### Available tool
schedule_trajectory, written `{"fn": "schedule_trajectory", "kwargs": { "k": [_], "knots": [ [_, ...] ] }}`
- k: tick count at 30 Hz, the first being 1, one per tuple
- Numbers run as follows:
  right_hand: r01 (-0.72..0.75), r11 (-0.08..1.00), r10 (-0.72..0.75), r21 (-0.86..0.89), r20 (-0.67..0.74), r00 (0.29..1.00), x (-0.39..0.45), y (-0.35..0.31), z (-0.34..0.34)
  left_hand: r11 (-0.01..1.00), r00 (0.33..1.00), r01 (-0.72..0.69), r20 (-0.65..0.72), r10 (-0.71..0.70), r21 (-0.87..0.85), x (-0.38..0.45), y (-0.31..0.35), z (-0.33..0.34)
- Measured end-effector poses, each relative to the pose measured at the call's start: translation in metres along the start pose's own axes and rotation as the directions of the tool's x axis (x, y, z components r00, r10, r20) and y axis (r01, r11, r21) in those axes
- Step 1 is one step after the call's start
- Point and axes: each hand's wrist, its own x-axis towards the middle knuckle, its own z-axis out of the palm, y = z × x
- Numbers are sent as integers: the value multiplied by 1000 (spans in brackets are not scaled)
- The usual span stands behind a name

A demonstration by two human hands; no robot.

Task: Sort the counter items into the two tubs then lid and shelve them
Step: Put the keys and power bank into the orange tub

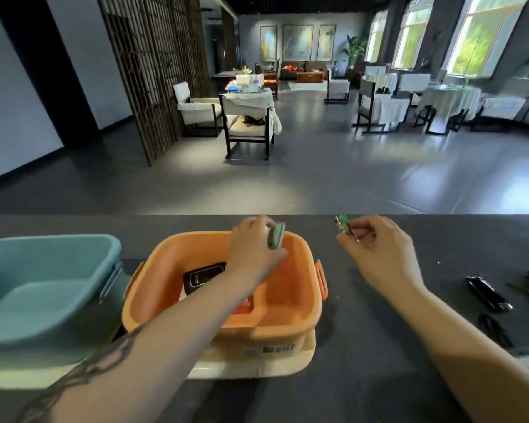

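Orange tub [287, 319], centre of dark tabletop [379, 346], seated on a cream lid [257, 366]: holds a black device [203, 277], partly hidden by the forearm; blue tub [43, 288] to its left, contents not visible. Left hand [252, 248] reaches over the orange tub's far rim, pinching a grey-green item [276, 236]. Right hand [376, 248] hovers right of the tub, pinching a small green-tipped object [344, 227]; dark tools [487, 293] lie at far right.

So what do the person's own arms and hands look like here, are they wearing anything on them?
Both arms are bare, with no sleeves, gloves, watch or rings in view. The left forearm carries a dark, chain-like tattoo that runs along it near the elbow end. The left hand and right hand bear no markings that I can see.
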Motion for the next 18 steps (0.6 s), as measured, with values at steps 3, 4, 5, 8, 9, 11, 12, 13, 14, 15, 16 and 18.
{"fn": "schedule_trajectory", "kwargs": {
  "k": [3, 4, 5, 8, 9, 11, 12, 13, 14, 15, 16, 18],
  "knots": [
    [11, 1000, -12, 7, 24, 1000, -7, -19, 20, 997, 993, 3, 120, -12, 73, -5, -33, 4],
    [9, 1000, -10, 7, 27, 1000, -9, -22, 24, 994, 986, -13, 165, -6, 111, -6, -38, 9],
    [9, 1000, -9, 1, 25, 1000, -11, -25, 27, 988, 977, -25, 214, -8, 154, -7, -42, 15],
    [16, 999, -15, -38, 20, 1000, -15, -30, 31, 965, 933, 15, 344, -108, 262, -8, -44, 39],
    [17, 999, -16, -47, 20, 1000, -16, -31, 31, 961, 914, 53, 375, -156, 273, -7, -44, 47],
    [16, 998, -15, -54, 16, 1000, -16, -31, 32, 951, 880, 103, 419, -224, 292, -1, -44, 59],
    [16, 998, -15, -54, 17, 1000, -15, -31, 32, 949, 869, 113, 434, -238, 293, 1, -44, 63],
    [19, 998, -18, -55, 22, 1000, -15, -30, 33, 953, 858, 136, 448, -251, 272, 4, -44, 65],
    [24, 998, -22, -57, 31, 999, -15, -30, 34, 953, 844, 180, 459, -277, 242, 7, -45, 68],
    [26, 998, -24, -58, 43, 999, -16, -29, 35, 948, 823, 222, 477, -308, 229, 9, -45, 69],
    [27, 998, -23, -63, 58, 998, -17, -28, 36, 942, 800, 265, 499, -333, 205, 11, -44, 69],
    [33, 996, -25, -82, 97, 995, -17, -27, 40, 952, 790, 286, 536, -297, 107, 14, -46, 66]
  ]
}}
